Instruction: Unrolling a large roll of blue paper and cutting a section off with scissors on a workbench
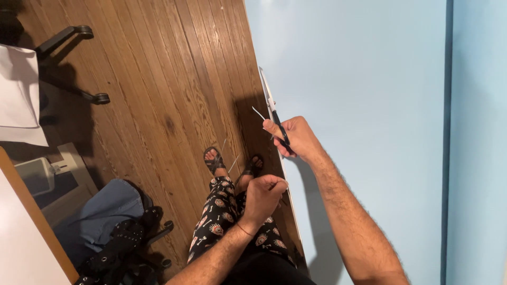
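My right hand (298, 138) grips the black handle of a slim cutting tool (274, 113). Its pale blade points up along the edge where the light blue wall (369, 105) meets the floor. A thin white sliver (257, 112) sticks out beside the blade. Lower down, my left hand (264, 198) is pinched shut on a thin pale strip (235, 162) that runs up and left over my sandalled feet (214, 161). A thin band circles the left wrist. Both hands are close to the wall's bottom edge.
Dark wooden floorboards (158, 95) fill the left half. An office chair's wheeled base (79, 63) stands at the upper left beside white paper (18, 95). At the lower left are a blue cloth (105, 211), a black strapped bag (119, 245) and a desk edge (37, 221).
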